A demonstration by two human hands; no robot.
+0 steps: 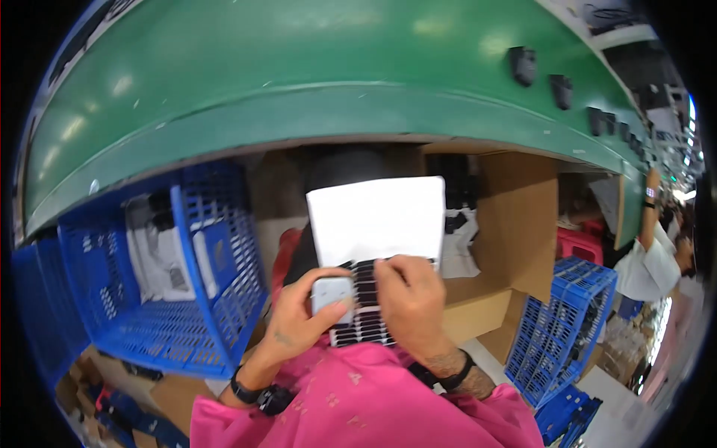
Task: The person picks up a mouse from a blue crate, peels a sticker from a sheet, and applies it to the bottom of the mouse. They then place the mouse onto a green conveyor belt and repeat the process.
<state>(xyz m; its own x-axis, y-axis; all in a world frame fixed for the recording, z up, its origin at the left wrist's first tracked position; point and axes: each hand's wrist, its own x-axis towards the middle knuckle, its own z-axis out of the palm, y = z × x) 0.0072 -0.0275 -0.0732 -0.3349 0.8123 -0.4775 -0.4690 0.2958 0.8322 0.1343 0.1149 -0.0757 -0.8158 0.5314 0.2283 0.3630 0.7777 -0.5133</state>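
Note:
My left hand (293,322) is wrapped round a small light-grey device (329,293) with rounded corners, its thumb along the near side. Beside it lies a sheet of black labels (364,326) in rows on pale backing, close against my body. My right hand (413,299) is over the right part of this sheet, fingers curled and pinched together at a label; what they hold, if anything, is hidden. Beyond both hands a blank white sheet (377,218) slopes up under the bench edge.
The green bench (299,67) spans the far side, with several black devices (523,66) at its right. A blue crate (216,299) holding white and blue items stands left. An open cardboard box (515,216) and another blue crate (553,328) are right; a person's arm (648,216) shows beyond.

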